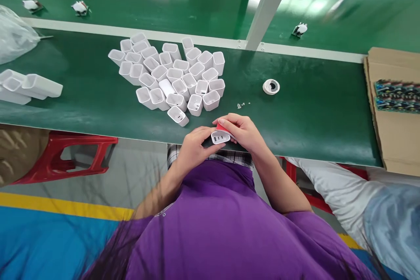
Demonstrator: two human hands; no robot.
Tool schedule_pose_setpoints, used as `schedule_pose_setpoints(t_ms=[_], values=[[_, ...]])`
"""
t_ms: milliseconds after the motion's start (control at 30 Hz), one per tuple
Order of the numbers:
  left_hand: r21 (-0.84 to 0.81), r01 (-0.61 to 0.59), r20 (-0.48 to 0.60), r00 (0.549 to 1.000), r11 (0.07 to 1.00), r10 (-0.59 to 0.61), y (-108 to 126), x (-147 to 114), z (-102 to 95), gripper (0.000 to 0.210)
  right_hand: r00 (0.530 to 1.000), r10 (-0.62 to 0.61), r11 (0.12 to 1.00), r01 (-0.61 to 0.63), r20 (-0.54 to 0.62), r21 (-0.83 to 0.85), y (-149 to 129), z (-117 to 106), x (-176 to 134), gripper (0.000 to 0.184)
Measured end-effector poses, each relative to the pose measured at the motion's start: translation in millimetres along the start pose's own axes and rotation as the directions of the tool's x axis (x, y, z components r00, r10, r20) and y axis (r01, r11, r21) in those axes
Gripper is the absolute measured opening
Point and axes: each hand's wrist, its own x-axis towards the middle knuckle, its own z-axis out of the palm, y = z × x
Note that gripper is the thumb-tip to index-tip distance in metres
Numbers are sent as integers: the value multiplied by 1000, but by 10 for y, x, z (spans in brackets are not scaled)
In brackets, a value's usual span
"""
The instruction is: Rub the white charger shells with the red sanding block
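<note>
At the table's front edge, my left hand (196, 148) is closed around the side of a white charger housing (221, 138). Its end with dark port slots shows through the opening that faces me. My right hand (244, 131) pinches a thin red piece (223, 127) against the top of that housing; whether it is a sticker or a tool I cannot tell. Just beyond my left hand stands a similar housing (178, 116), tilted, its hollow mouth towards me. Many more white housings (173, 74) crowd together behind it, most with their open ends up.
A white tape roll (271, 87) and small clear scraps (241, 105) lie to the right. Cardboard (397, 140) with wired boards (397, 95) is at the far right. More housings (42, 85) and a plastic bag (15, 35) sit left. A person's leg (341, 192) shows at right.
</note>
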Motion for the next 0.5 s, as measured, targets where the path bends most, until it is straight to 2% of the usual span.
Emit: schedule_pose_setpoints(t_ms=[100, 167, 267, 333, 400, 500], values=[[-3, 3, -3, 1000, 1000, -3, -9, 5, 4, 20, 999, -30, 999, 30, -22, -25, 9, -27, 30, 31], [-3, -7, -3, 1000, 1000, 7, -28, 8, 9, 21, 992, -122, 991, 123, 19, -57, -5, -79, 17, 33], [2, -56, -5, 998, 998, 56, -66, 7, 21, 23, 924, -339, 920, 365, 175, -144, -34, -115, -32, 30], [19, -86, -18, 996, 996, 86, -93, 3, 34, 22, 874, -414, 861, 467, 255, -200, -49, -66, -70, 26], [53, -112, -46, 992, 992, 114, -115, -1, 49, 20, 868, -437, 823, 492, 236, -286, -62, 28, -100, 23], [83, -139, -69, 987, 987, 145, -127, 0, 70, 16, 893, -432, 795, 441, 122, -415, -77, 160, -100, 23]])
